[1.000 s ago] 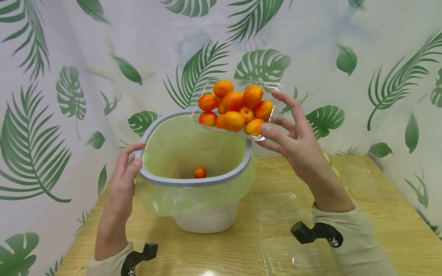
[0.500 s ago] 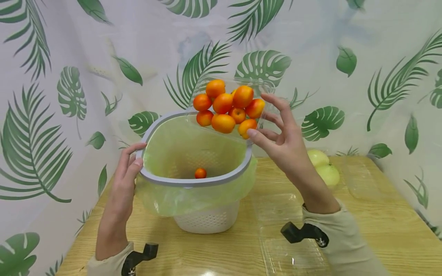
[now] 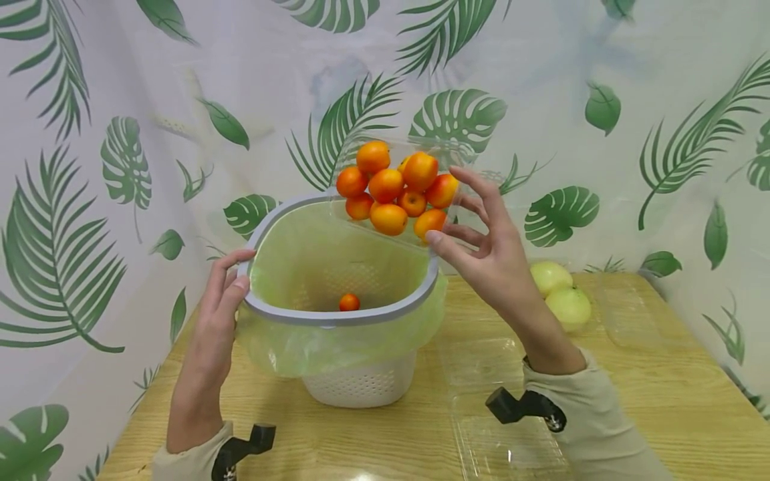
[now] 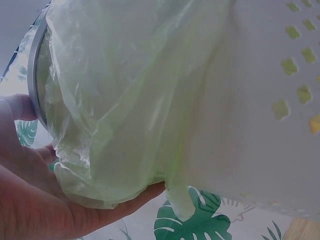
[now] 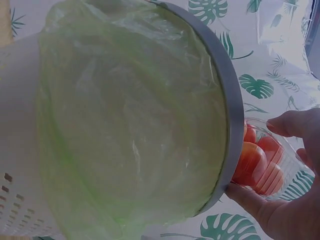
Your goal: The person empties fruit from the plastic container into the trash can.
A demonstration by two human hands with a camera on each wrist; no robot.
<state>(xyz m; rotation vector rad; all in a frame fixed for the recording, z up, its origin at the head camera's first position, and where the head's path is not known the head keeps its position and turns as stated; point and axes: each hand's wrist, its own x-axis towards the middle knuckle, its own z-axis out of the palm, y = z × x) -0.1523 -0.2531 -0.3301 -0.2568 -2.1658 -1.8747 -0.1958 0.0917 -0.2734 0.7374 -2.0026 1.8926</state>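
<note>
Clear tray [image 3: 448,150] of orange fruit [image 3: 391,187], tilted over the bin [image 3: 337,317] at frame centre.
Right hand [image 3: 490,250] pinches the tray's lower edge; left hand [image 3: 219,294] grips the bin's grey rim, thumb on top. One fruit [image 3: 349,302] lies inside the green liner [image 3: 289,347].

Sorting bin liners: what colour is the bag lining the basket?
Pale translucent green bag, clearest in the head view.
</note>
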